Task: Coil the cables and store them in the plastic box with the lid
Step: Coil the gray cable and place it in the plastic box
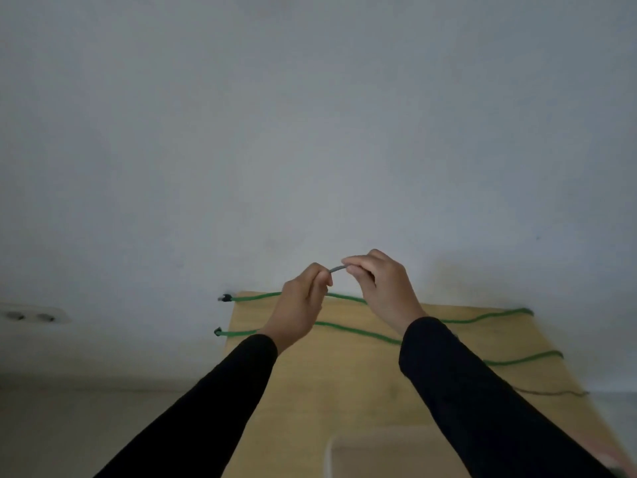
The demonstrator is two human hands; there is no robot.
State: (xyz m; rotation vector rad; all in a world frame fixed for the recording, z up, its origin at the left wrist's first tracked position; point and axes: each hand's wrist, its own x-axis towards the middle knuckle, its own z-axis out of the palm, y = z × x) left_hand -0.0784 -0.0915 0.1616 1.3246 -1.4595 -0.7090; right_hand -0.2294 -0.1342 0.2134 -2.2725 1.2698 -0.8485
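My left hand (303,298) and my right hand (379,284) are raised above the wooden table (310,391), both pinching a short stretch of grey cable (337,269) that bows between them. A thin grey cable (551,393) also trails off the table's right edge; whether it is the same one is hidden by my sleeve. Two green cables lie across the table: the far one (255,297) and the near one (358,331), each with a dark plug hanging over the left edge. The clear plastic box (348,443) sits blurred at the bottom.
A pale wall (310,132) fills the view behind the table. A double wall socket (31,316) sits low at the left. The floor (86,426) shows left of the table. My black sleeves cover much of the table's near part.
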